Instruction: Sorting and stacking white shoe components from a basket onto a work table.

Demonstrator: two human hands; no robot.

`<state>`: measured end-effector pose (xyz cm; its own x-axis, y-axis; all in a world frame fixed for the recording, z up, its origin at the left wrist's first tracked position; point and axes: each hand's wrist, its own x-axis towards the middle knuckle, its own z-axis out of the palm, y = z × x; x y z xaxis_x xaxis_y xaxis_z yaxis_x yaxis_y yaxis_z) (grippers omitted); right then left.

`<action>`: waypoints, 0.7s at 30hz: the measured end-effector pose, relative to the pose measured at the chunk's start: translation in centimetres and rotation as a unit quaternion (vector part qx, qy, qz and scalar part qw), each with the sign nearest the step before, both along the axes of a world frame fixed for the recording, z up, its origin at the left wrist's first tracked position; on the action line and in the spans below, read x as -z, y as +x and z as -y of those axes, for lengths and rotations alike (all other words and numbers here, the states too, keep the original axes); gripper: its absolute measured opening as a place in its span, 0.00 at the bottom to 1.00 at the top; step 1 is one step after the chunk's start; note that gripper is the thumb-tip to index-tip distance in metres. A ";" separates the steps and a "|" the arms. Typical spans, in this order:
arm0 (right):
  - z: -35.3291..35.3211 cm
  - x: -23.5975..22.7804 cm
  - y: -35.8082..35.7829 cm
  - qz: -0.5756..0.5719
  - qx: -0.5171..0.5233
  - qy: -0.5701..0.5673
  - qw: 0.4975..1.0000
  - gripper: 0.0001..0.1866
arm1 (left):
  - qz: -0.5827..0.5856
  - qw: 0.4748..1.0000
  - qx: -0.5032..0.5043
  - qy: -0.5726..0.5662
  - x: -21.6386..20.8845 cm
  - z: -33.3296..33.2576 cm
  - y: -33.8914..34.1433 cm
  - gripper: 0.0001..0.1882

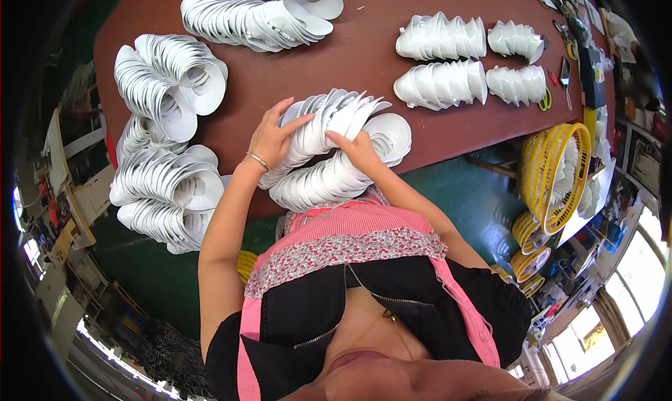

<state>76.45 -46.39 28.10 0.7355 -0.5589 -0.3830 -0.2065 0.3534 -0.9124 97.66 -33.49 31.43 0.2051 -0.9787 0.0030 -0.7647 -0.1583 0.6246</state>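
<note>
Resting spread on a nested white row (305, 146) at the table's (364, 59) near edge, the left hand (271, 136) likely steadies it; the right hand (358, 151) lays its thumb there, whether pinching I cannot tell. Farther, white stacks (442, 85) lie nested, presumably saving space.

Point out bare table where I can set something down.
The red table is bare between the far white pile and the four short rows, between the left-side piles and the left hand, and between those rows and the near pile at the right hand. Crowded: the left side and around the green loops at right.
</note>
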 end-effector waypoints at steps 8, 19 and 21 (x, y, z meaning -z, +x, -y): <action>-0.1 0.2 -0.1 0.015 0.012 -0.003 1.000 0.18 | 0.007 0.998 -0.052 0.019 0.1 -0.6 -0.2 0.28; -1.0 -0.4 -0.4 0.042 0.014 -0.194 0.980 0.16 | 0.113 0.972 -0.194 0.072 -1.6 6.3 -3.3 0.26; -1.0 -0.6 -0.3 0.048 0.024 -0.204 0.977 0.16 | 0.118 0.967 -0.197 0.108 -1.6 6.9 -3.2 0.30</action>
<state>76.15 -45.42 28.72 0.7259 -0.6859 -0.0512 -0.1047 -0.0366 -0.9938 94.43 -40.40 33.04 0.5813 -0.8075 -0.1007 -0.7351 -0.5742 0.3604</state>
